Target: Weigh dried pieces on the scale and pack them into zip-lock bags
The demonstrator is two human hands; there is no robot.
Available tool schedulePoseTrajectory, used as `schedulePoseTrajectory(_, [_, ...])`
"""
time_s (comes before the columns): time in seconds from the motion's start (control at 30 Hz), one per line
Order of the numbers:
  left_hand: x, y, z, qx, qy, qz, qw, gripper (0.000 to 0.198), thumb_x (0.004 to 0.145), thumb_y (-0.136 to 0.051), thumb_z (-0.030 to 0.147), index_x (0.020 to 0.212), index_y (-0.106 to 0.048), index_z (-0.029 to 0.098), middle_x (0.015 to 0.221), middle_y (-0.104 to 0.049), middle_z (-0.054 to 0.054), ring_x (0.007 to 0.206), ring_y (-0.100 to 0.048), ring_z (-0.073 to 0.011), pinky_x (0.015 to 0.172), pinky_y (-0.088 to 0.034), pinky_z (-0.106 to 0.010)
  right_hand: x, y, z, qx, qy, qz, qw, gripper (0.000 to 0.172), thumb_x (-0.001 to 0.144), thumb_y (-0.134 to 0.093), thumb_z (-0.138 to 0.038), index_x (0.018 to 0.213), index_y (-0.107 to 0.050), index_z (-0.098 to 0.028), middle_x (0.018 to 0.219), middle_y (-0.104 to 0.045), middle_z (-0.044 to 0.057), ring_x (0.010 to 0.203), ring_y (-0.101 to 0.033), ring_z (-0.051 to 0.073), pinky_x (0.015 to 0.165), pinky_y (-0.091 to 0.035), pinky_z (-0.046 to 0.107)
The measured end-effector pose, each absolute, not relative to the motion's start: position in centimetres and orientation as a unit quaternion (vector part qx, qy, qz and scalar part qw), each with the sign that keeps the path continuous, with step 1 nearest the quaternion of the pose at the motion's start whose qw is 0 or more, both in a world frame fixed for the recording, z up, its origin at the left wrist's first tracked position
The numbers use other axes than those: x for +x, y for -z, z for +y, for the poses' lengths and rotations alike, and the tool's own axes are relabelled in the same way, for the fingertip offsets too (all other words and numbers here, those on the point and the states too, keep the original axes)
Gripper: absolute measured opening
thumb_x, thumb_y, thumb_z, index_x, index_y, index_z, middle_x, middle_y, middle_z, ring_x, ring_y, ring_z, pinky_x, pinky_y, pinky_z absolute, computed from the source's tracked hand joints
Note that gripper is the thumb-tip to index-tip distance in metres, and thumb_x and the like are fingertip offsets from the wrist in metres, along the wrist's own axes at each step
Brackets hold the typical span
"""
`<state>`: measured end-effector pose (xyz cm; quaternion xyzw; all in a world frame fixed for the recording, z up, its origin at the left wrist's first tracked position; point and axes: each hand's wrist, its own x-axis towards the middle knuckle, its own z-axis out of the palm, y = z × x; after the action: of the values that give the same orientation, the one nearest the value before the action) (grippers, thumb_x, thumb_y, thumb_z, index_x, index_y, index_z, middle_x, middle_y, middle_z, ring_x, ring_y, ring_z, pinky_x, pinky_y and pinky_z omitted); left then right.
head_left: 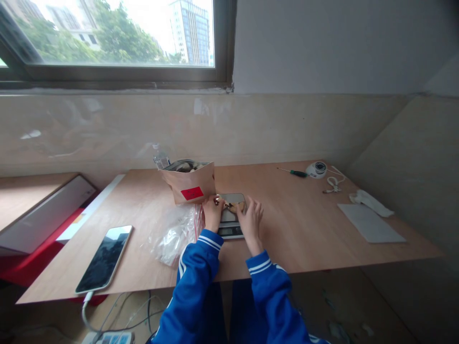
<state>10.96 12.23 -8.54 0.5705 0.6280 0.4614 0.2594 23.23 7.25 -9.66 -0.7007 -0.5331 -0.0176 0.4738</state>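
Observation:
A small flat kitchen scale (pixel 231 218) with a grey plate and a dark display lies in front of me. Brown, dried-looking pieces (pixel 234 207) are on its plate; their exact kind is too small to tell. At the scale's left edge, my left hand (pixel 212 212) has its fingers closed on one brown piece. My right hand (pixel 251 220) pinches the piece at the right side of the plate, with its other fingers slightly apart. Just behind my left hand stands an open brown paper pouch (pixel 190 184) with a red label, holding pale and dark pieces.
Left of the scale lies a clear zip bag (pixel 175 234). A phone (pixel 105 258) with a charging cable is near the front left edge. A bottle (pixel 160 157) stands behind the pouch. At right are a screwdriver (pixel 297 173), a dome camera (pixel 316 169) and a white sheet (pixel 371 224).

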Motion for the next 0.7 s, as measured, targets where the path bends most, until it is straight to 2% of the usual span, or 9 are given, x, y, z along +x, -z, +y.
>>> schedulePoseTrajectory(0.1, [11.1,8.5,12.6,0.578,-0.451,0.636,0.241,0.021,0.073,-0.062,0.028,0.089,-0.064,0.014,0.081,-0.065,-0.007,0.086,-0.061,-0.0242,0.087,-0.043,-0.04,24.3,9.7,5.5,-0.691,0.035,-0.519,0.501,0.033,0.09,-0.042,-0.037,0.112,-0.054,-0.015,0.108,-0.055,0.018,0.104,-0.05,0.03,0.086,-0.041,0.047])
schedulePoseTrajectory(0.23, [11.3,6.4,10.9,0.589,-0.456,0.633,0.208,0.017,0.078,-0.059,0.03,0.087,-0.062,0.017,0.088,-0.064,-0.009,0.095,-0.057,-0.0267,0.093,-0.038,-0.043,26.3,11.5,2.2,-0.686,0.004,-0.469,0.556,0.025,0.091,-0.041,-0.033,0.102,-0.056,-0.016,0.099,-0.058,0.014,0.096,-0.053,0.026,0.083,-0.043,0.042])
schedulePoseTrajectory(0.4, [10.1,-2.4,7.2,0.631,-0.538,0.551,0.089,0.022,0.091,-0.041,0.033,0.09,-0.059,0.02,0.091,-0.061,-0.007,0.086,-0.054,-0.0209,0.08,-0.044,-0.035,28.1,13.9,0.1,-0.693,-0.105,-0.395,0.594,0.02,0.085,-0.044,-0.03,0.095,-0.056,-0.017,0.097,-0.06,0.012,0.083,-0.056,0.022,0.075,-0.045,0.036])
schedulePoseTrajectory(0.5, [7.9,-7.8,7.8,0.593,-0.577,0.561,-0.021,0.02,0.091,-0.039,0.025,0.094,-0.058,0.02,0.099,-0.058,-0.008,0.094,-0.053,-0.0212,0.089,-0.042,-0.038,28.3,14.2,0.1,-0.693,-0.132,-0.382,0.597,0.02,0.083,-0.044,-0.028,0.095,-0.055,-0.017,0.1,-0.061,0.012,0.084,-0.057,0.022,0.075,-0.046,0.035])
schedulePoseTrajectory(0.57, [5.9,-9.7,9.2,0.624,-0.515,0.586,-0.035,0.02,0.088,-0.041,0.022,0.089,-0.061,0.019,0.098,-0.06,-0.01,0.097,-0.053,-0.0224,0.093,-0.04,-0.039,28.3,14.2,0.2,-0.689,-0.14,-0.39,0.594,0.02,0.082,-0.045,-0.029,0.094,-0.055,-0.017,0.1,-0.061,0.012,0.085,-0.058,0.022,0.075,-0.046,0.035])
schedulePoseTrajectory(0.7, [2.2,-9.7,11.9,0.73,-0.307,0.608,0.047,0.025,0.084,-0.042,0.025,0.081,-0.067,0.019,0.085,-0.068,-0.007,0.082,-0.06,-0.0209,0.08,-0.045,-0.034,28.1,14.1,0.2,-0.687,-0.152,-0.384,0.598,0.021,0.082,-0.044,-0.032,0.094,-0.055,-0.017,0.098,-0.062,0.012,0.085,-0.058,0.022,0.075,-0.046,0.035])
